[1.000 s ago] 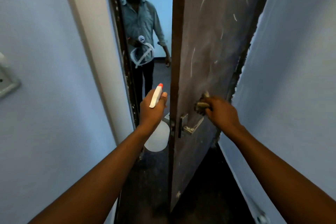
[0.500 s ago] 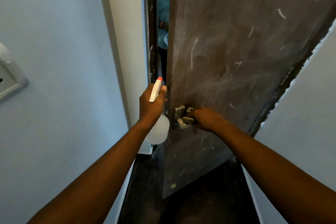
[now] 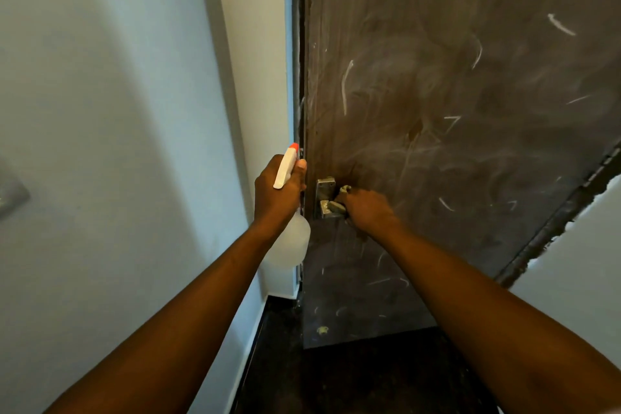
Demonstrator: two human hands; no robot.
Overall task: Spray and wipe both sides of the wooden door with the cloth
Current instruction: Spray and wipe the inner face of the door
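Wooden door (image 3: pixel 453 111) fills the view ahead of both hands and above the right one. It is a dark brown panel streaked with pale scratches and hazy smears. Its latch edge stands just to the right of the left hand (image 3: pixel 279 191), close against the dark door frame (image 3: pixel 297 77).

The left hand is wrapped round the neck of a spray bottle (image 3: pixel 289 245). The thumb lies up beside the white trigger head, and the orange nozzle tip (image 3: pixel 294 146) pokes out above the knuckles, pointing up and away. The bottle's translucent body hangs below that wrist, next to the door's edge.

The right hand (image 3: pixel 368 212) is a little to the right of the left and not touching it. It is curled on the lever of the metal door handle (image 3: pixel 331 207), with a wad of greyish cloth (image 3: pixel 345 189) bunched in its fingers. A bit of the cloth shows above the knuckles, and more is pressed against the lever. The handle's backplate (image 3: pixel 325 188) sits between the two hands, on the door face near the latch edge.

Left of the left arm runs a pale blue wall (image 3: pixel 117 111) with a blurred switch plate (image 3: pixel 13 195) at the far edge. Right of the right arm, past the door's hinge side, is another pale wall (image 3: pixel 571 279) with a ragged painted border. Below both forearms lies a dark floor (image 3: pixel 336 380).
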